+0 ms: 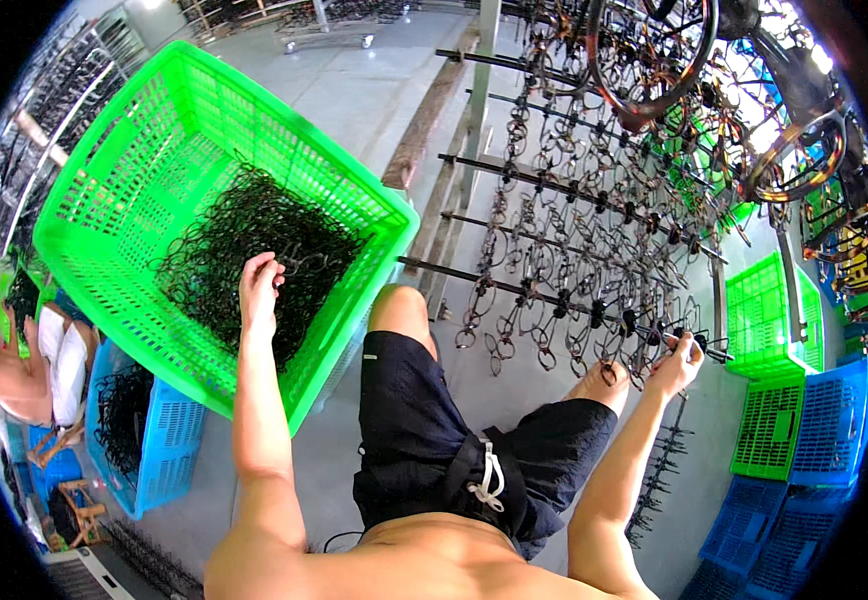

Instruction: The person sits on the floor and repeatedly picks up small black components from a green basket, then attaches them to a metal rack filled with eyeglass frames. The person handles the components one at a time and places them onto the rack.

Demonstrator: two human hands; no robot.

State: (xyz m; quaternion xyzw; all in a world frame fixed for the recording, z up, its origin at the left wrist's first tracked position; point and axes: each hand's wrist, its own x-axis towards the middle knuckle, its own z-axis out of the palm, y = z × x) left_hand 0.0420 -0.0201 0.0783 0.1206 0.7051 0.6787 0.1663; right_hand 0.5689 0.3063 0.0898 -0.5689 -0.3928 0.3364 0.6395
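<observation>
My left hand [262, 288] is over a large green plastic basket [104, 225], its fingers pinched together. At its fingertips is a thin, slightly blurred eyeglass frame [306, 262], above a tangled heap of dark eyeglass frames [239, 225] in the basket. On the right, my right hand [676, 368] is closed at the end of the lowest black rod [474, 275] of a rack. Its fingertips are on an eyeglass frame beside the rod's clips; the fingers partly hide it. Rows of eyeglass frames [544, 320] hang from the rods.
Large tortoiseshell frames [794, 165] hang close at upper right. Green crates [766, 425] and blue crates [832, 420] are stacked on the right. At left, a blue basket [169, 450] holds more dark frames, near another person [24, 370]. A metal post [479, 90] stands beside the rack.
</observation>
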